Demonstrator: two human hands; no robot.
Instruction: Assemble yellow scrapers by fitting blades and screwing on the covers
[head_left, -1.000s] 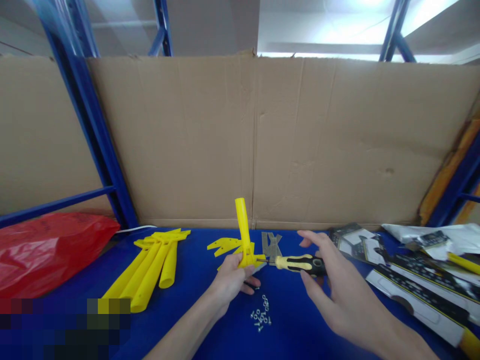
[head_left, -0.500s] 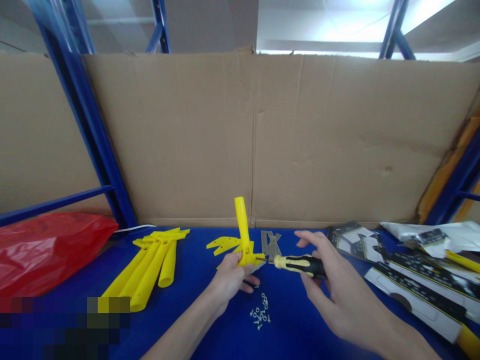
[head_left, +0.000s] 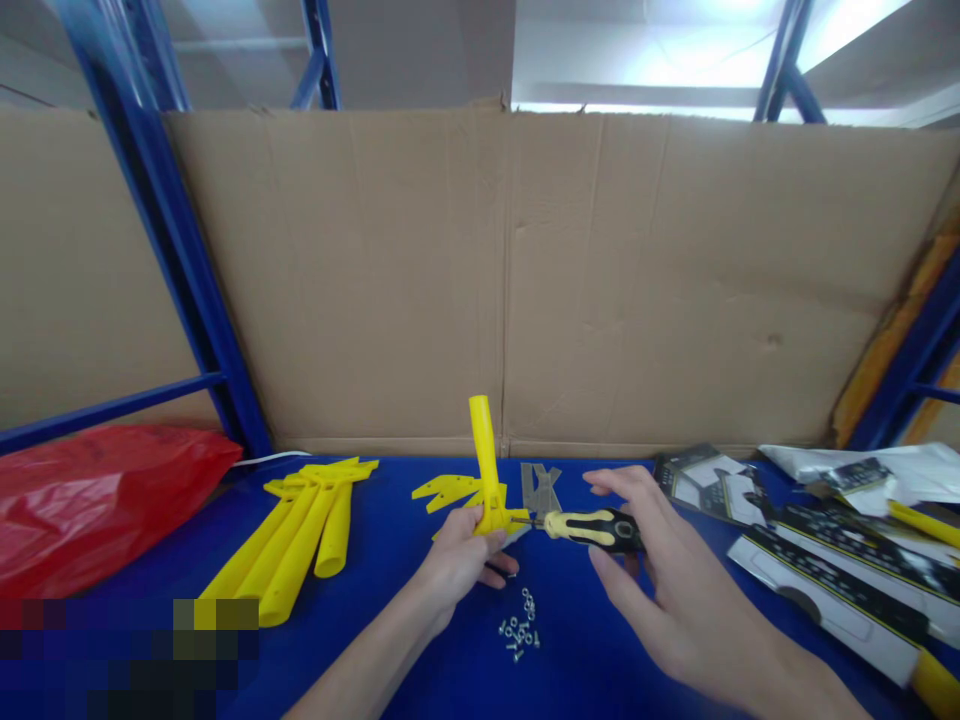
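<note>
My left hand [head_left: 463,548] is closed round the head of a yellow plastic handle [head_left: 484,445], whose hollow shaft points up and away. A thin pale strip [head_left: 517,535] shows under that head. In my right hand [head_left: 660,570] is a screwdriver [head_left: 589,528] with a black and cream grip, lying level with its tip against the yellow head. The thumb and forefinger are spread around the grip, while the lower fingers are mostly hidden behind it. Small screws and nuts [head_left: 521,630] lie loose below the hands. Behind are flat yellow pieces [head_left: 448,488] and grey metal blades [head_left: 540,487].
Several more yellow handles [head_left: 289,545] lie to the left, near a red plastic bag [head_left: 112,500]. On the right are black-and-white packages [head_left: 832,590] and a white plastic bag [head_left: 907,470]. A cardboard wall [head_left: 502,280] and blue rack posts [head_left: 199,270] bound the blue table [head_left: 420,670].
My right hand and the screwdriver grip have shifted slightly left, and the grip has turned. My left hand holds the yellow handle in nearly the same place.
</note>
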